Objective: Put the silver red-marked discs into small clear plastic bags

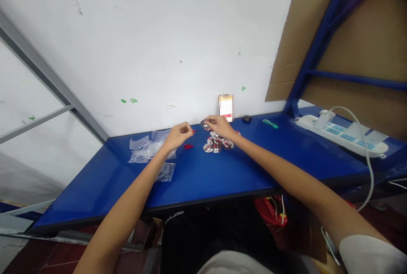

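My right hand (220, 125) grips a shiny metal finger cymbal (204, 125), round with a domed middle, just above the table. To its left, my left hand (179, 135) is closed in a pinch, and a bit of red cord (193, 131) shows at its fingertips. Below the gap between both hands lies a loose red cord (188, 147). A pile of finger cymbals (216, 142) with red cords rests under my right wrist. Clear plastic bags (146, 149) are spread beneath and left of my left hand.
A phone (226, 106) leans upright against the wall behind my right hand. Farther right are a round black object (246, 118), a green-handled tool (270, 123) and a white power strip (341, 135) with a cable. The blue table (203, 185) ends in a dark front edge.
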Available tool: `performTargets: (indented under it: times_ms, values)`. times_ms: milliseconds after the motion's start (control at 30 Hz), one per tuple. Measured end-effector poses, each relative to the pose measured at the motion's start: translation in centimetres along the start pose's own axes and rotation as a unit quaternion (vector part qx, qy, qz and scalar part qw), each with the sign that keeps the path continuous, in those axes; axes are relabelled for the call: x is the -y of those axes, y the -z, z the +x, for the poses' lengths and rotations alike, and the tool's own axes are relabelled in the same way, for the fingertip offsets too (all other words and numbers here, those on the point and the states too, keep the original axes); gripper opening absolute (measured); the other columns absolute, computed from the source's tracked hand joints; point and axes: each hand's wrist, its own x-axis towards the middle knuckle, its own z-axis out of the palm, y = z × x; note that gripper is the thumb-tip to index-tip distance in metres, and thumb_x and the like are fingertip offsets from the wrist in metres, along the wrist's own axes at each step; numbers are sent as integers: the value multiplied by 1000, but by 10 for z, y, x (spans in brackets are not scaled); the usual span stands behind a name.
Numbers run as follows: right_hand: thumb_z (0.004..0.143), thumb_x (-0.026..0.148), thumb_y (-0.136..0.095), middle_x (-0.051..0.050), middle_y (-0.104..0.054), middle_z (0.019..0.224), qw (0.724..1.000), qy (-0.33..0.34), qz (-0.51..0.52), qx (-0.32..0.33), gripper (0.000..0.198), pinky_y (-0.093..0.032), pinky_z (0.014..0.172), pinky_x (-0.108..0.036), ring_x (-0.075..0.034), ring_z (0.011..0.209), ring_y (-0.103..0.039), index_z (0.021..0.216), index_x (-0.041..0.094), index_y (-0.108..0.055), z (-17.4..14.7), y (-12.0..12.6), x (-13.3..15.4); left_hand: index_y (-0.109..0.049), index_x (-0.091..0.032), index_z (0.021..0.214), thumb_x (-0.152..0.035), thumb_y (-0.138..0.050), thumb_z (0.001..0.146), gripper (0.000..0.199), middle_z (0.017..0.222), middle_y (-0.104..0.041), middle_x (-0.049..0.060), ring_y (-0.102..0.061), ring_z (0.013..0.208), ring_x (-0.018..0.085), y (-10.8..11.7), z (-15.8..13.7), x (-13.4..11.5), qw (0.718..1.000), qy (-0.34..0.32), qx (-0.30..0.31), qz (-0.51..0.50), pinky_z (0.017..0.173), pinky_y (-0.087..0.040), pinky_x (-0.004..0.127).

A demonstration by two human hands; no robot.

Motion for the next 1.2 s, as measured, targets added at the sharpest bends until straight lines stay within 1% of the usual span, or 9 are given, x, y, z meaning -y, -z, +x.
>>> performTargets:
  times_ms: [67, 133, 233, 333, 500, 633, 800, 1000, 1200]
  values:
    - [95, 27, -72, -7, -83, 104, 998, -18, -60, -19, 14, -61, 77, -31, -21, 82, -78, 102, 21, -83, 5, 9, -15, -68, -20, 82, -27, -64, 80, 8, 91, -78, 5, -72, 93, 23, 12, 1, 2, 988, -29, 49, 140, 86, -54, 34]
    - [90, 22, -77, -6, -83, 100, 991, -37, -120, -39, 12, -59, 82, -31, -22, 89, -77, 100, 21, -83, 8, 16, -28, -71, -21, 81, -26, -64, 77, 9, 89, -77, 4, -71, 91, 24, 22, 1, 3, 966, -36, 97, 237, 86, -52, 33]
    - [86, 23, -82, -4, -82, 96, 983, -79, -150, -70, 21, -57, 81, -29, -21, 89, -76, 107, 20, -81, 11, 18, -42, -73, -22, 83, -30, -66, 78, 12, 93, -77, 5, -70, 92, 25, 28, 0, 6, 940, -15, 143, 310, 82, -50, 33]
    - [87, 21, -80, -3, -82, 95, 977, -105, -168, -85, 17, -56, 79, -26, -19, 89, -76, 104, 19, -79, 14, 16, -48, -73, -22, 86, -36, -66, 82, 16, 100, -77, 7, -70, 94, 26, 28, -1, 6, 922, 1, 161, 352, 80, -49, 33]
    - [91, 15, -72, -5, -84, 99, 970, -142, -178, -86, 19, -56, 79, -24, -18, 93, -79, 109, 18, -78, 18, 13, -49, -72, -22, 91, -36, -63, 85, 18, 104, -76, 7, -70, 97, 26, 23, 0, 4, 920, -10, 132, 370, 84, -50, 33]
    - [92, 15, -71, -8, -85, 100, 965, -146, -199, -85, 19, -57, 82, -26, -21, 95, -79, 109, 16, -79, 17, 16, -47, -72, -21, 90, -34, -62, 85, 17, 103, -75, 8, -70, 97, 26, 20, 0, 5, 920, -25, 124, 370, 86, -50, 35]
    - [95, 20, -70, -9, -84, 109, 959, -103, -255, -70, 15, -55, 95, -30, -25, 105, -77, 100, 19, -84, 13, 24, -39, -71, -21, 87, -29, -59, 85, 14, 97, -75, 7, -70, 91, 24, 21, 1, 9, 930, -35, 115, 346, 82, -50, 33]
    - [99, 24, -67, -7, -84, 109, 947, -73, -310, -35, 19, -55, 87, -29, -25, 102, -77, 107, 21, -84, 12, 33, -36, -71, -21, 86, -23, -57, 85, 14, 91, -76, 6, -70, 85, 22, 21, 4, 19, 938, -53, 98, 327, 79, -50, 32]
    - [103, 24, -60, -10, -83, 114, 932, -36, -359, 32, 27, -54, 87, -30, -27, 107, -76, 119, 21, -82, 8, 29, -32, -71, -22, 85, -22, -57, 86, 14, 91, -76, 5, -70, 85, 22, 18, 3, 19, 936, -52, 98, 334, 78, -48, 31]
